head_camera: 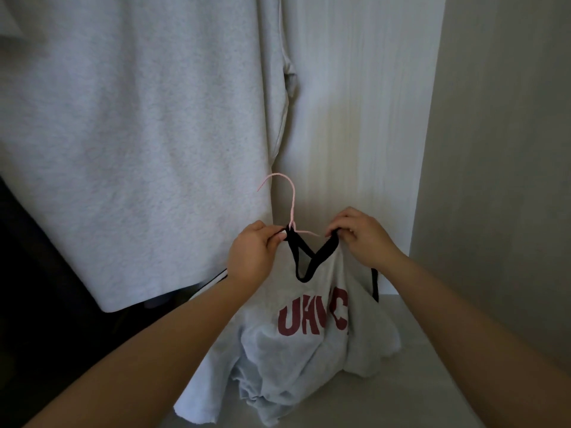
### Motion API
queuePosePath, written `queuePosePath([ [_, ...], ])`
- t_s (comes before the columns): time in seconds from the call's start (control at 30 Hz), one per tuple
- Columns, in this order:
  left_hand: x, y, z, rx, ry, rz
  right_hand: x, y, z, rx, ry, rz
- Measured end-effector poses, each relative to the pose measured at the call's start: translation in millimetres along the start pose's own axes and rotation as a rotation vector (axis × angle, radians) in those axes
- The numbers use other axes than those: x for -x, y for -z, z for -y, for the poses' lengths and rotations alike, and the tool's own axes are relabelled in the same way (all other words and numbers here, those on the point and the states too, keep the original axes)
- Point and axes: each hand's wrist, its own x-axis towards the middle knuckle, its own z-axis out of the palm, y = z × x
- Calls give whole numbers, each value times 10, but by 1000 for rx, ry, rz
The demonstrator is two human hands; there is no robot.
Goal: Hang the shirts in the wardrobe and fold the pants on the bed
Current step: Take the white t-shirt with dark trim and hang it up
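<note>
Left hand (251, 253): centre of the frame, fingers curled, pinching the black neckline of the shirt right at the base of the hanger's hook.
Right hand (363, 236): just right of centre, level with the left, fingers curled, pinching the opposite side of the same neckline.
Hanger (292, 199): thin and pink; its hook rises above the hands, nearer the left one, and one arm runs towards the right hand.
Shirt (309, 344): light grey with dark red letters, hanging below both hands; its lower part lies bunched on a pale shelf (426, 384) at lower centre.
Grey garment (139, 118): large, hanging, filling the upper left.
Wardrobe wall (355, 103): pale, wood-grained, behind the hands.
</note>
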Motion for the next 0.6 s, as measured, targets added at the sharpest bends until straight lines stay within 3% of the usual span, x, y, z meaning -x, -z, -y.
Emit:
queuePosePath([
  [0.27, -4, 23, -51, 270, -22, -29, 58, -27, -269, -58, -329, -21],
  [0.47, 7, -21, -29, 309, -42, -8, 83, -40, -175, -200, -246, -84],
  [0.6, 11, -71, -22, 346, -3, 0, 22, -73, 6, -191, -205, 43],
])
